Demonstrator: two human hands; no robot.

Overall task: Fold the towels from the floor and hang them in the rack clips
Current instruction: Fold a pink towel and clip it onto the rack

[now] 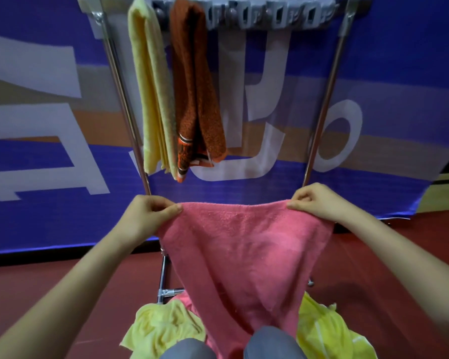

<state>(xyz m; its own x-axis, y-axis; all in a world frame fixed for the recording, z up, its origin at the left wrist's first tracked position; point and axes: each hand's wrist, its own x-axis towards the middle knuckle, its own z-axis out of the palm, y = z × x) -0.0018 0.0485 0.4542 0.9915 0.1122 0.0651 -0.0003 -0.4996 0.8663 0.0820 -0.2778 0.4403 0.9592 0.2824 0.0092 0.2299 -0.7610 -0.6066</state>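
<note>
A pink towel [244,250] hangs spread out in front of me. My left hand [145,216] pinches its top left corner and my right hand [319,203] pinches its top right corner. Its lower end drops between my knees. Above stands the metal rack [324,99] with a grey row of clips [275,16] along its top bar. A folded pale yellow towel [148,94] and a folded orange-brown towel [195,94] hang from clips at the left end. Yellow towels [161,327] lie crumpled on the floor below.
A blue banner [399,73] with large white letters stands right behind the rack. The floor [49,288] is dark red. More yellow cloth [327,332] lies at the lower right. My grey-trousered knees [272,343] show at the bottom edge.
</note>
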